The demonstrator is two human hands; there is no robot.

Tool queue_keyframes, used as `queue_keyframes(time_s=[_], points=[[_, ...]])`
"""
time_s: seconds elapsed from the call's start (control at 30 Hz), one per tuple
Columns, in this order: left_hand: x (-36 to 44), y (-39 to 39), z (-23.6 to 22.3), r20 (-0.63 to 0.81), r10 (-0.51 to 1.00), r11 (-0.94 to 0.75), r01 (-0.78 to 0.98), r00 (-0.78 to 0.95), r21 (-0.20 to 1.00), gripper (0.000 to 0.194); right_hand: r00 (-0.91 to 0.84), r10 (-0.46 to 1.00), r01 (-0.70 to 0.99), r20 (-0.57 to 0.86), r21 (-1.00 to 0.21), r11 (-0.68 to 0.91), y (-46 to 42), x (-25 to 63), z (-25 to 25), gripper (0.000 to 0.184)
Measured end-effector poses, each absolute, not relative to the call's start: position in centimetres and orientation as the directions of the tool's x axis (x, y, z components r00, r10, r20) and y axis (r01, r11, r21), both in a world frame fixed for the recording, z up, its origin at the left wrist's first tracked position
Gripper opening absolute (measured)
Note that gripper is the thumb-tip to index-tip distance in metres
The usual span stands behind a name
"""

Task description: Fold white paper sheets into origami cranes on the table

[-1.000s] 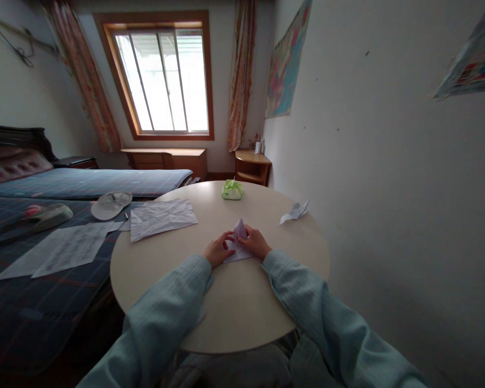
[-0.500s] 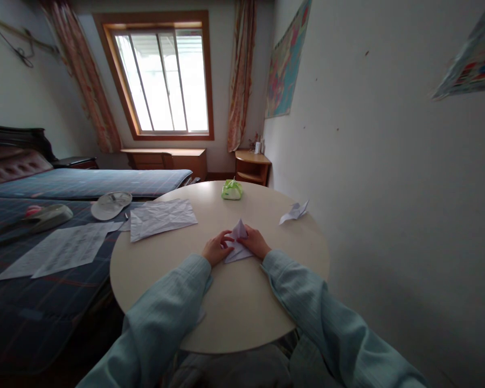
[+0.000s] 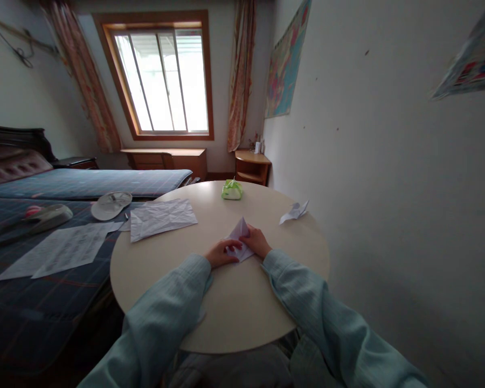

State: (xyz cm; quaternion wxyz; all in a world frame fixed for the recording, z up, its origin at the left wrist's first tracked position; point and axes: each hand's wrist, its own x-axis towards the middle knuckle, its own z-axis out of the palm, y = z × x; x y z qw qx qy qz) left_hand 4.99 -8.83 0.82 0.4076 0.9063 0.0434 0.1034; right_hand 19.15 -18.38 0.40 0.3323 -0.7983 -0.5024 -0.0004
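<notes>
For a neat crease, I should line the edges up and press slowly. The folded white paper (image 3: 240, 229) sits on the round table (image 3: 242, 307), between my hands. My right hand (image 3: 259, 242) pinches its right side. My left hand (image 3: 221, 254) touches its lower left part, fingers bent; I can't tell if they grip it.

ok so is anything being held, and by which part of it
Yes, the folded white paper: the right hand holds its right side, below the pointed tip; the left hand touches its lower left, but whether it grips is unclear.
</notes>
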Motion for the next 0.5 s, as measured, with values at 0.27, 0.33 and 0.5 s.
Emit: queue_keyframes(time_s=[0.27, 0.33, 0.5], points=[[4.96, -8.88, 0.88, 0.14, 0.196, -0.675, 0.03, 0.971, 0.738, 0.041, 0.483, 0.794, 0.797, 0.368, -0.56, -0.225, -18.34, 19.21, 0.31, 0.014], [5.11, -8.93, 0.71, 0.158, 0.223, -0.627, 0.018, 0.962, 0.779, 0.032, 0.48, 0.793, 0.793, 0.374, -0.571, -0.211, -18.38, 19.17, 0.43, 0.014], [5.39, -8.35, 0.29, 0.329, 0.454, -0.633, 0.04, 0.828, 0.773, 0.013, 0.448, 0.815, 0.765, 0.369, -0.63, -0.136, -18.33, 19.06, 0.5, 0.015]])
